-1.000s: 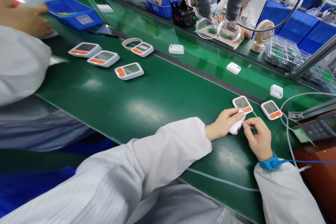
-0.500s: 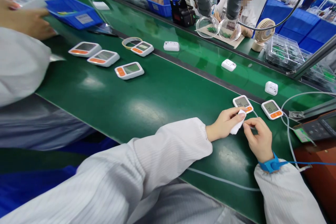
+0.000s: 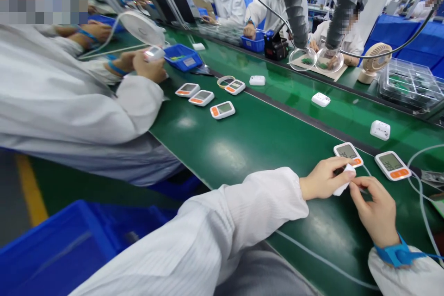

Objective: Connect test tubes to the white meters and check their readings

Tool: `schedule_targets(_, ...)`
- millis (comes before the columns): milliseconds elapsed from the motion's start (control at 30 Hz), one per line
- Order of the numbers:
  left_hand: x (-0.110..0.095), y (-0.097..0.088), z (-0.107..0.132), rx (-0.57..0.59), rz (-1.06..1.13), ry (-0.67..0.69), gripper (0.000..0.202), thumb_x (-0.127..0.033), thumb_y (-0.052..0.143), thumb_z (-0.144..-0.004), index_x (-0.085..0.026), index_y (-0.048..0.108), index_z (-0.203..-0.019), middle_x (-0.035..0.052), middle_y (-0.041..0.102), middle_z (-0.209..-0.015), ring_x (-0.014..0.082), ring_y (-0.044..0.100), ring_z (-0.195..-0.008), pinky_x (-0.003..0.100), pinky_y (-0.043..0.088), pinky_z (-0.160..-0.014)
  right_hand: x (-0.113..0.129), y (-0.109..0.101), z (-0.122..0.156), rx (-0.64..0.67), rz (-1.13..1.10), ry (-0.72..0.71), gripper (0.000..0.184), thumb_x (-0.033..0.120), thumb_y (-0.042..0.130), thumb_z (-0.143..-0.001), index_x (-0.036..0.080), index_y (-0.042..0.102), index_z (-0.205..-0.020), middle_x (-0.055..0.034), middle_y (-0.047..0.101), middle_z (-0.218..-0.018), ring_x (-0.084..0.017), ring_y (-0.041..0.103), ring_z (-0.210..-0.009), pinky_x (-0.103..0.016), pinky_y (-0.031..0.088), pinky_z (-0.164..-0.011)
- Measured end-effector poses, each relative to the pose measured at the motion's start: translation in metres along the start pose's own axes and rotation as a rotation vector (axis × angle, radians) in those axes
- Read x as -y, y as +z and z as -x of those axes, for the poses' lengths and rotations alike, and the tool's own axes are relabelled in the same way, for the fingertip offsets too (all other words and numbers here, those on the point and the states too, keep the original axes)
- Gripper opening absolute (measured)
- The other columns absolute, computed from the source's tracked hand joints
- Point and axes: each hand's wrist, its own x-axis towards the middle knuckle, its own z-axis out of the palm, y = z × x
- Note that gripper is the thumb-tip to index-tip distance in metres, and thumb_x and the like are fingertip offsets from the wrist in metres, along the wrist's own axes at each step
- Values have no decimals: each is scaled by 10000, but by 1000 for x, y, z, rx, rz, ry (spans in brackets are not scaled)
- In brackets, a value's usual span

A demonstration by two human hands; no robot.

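Note:
My left hand (image 3: pixel 322 179) is closed around a small white plastic piece (image 3: pixel 342 187), held edge-on between thumb and fingers. My right hand (image 3: pixel 377 210), with a blue strap at the wrist, pinches close against the piece's right edge. Whatever lies in that pinch is too small to make out. Just beyond my left fingertips rests a white digital meter (image 3: pixel 347 151) with an orange button strip and digits on its screen. A second meter (image 3: pixel 392 165) of the same kind lies to its right, its screen also lit with digits.
Several more meters (image 3: pixel 222 109) lie further left on the green bench (image 3: pixel 270 134). White plastic units (image 3: pixel 321 99) sit on the strip beyond. A co-worker's sleeve (image 3: pixel 138 101) reaches in from the left, near a blue tray (image 3: pixel 182 57). Grey cables (image 3: pixel 420 194) run at right; suction hoses (image 3: pixel 294 9) hang above.
The view has swung left, so everything sits further right in the picture. Both hands keep nearly the same pose at the white piece. More of the co-worker at left now shows.

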Motion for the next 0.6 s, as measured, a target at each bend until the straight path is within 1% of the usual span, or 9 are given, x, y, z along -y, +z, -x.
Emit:
schedule_targets(67,2,2,-1,-12,59,-50,524,-526,577,-871,-130,683,-1198,117,666,-1071,192,594,-896,276,477,-765,-1,1,0,-21,11,-18,107,261,589,-967,208,620,-880,8,631,-830,-147,590,-744,-268,449,-703)
schedule_targets(167,5,5,-1,-27,170,-126,599,-595,599,-834,-130,684,-1202,99,654,-990,145,543,-755,252,438,-662,0,1,-1,-60,29,-40,109,266,600,-961,206,621,-873,5,635,-829,-151,596,-746,-274,451,-714)
schedule_targets(267,7,7,-1,-41,223,-160,613,-604,615,-818,-128,686,-1198,83,636,-924,114,483,-666,241,391,-596,0,0,-1,-76,34,-43,114,266,607,-958,206,623,-862,5,637,-819,-152,597,-734,-279,451,-713)
schedule_targets(367,6,6,-1,-40,214,-142,579,-576,616,-829,-131,692,-1192,85,639,-927,119,483,-677,242,393,-604,0,1,-2,-68,20,-30,108,260,604,-959,208,630,-868,4,640,-822,-155,600,-738,-284,456,-718)
schedule_targets(500,4,4,-1,-40,191,-122,555,-553,607,-843,-128,690,-1191,108,658,-1015,155,536,-783,258,431,-685,1,3,-2,-48,-1,11,117,268,594,-962,210,640,-871,-5,650,-829,-162,607,-751,-291,471,-705)
schedule_targets(600,3,4,-1,-32,198,-147,598,-578,593,-846,-119,669,-1221,104,656,-977,157,534,-773,261,428,-682,2,3,-2,-38,-13,51,152,288,579,-968,210,642,-854,-15,649,-820,-173,607,-753,-300,480,-686)
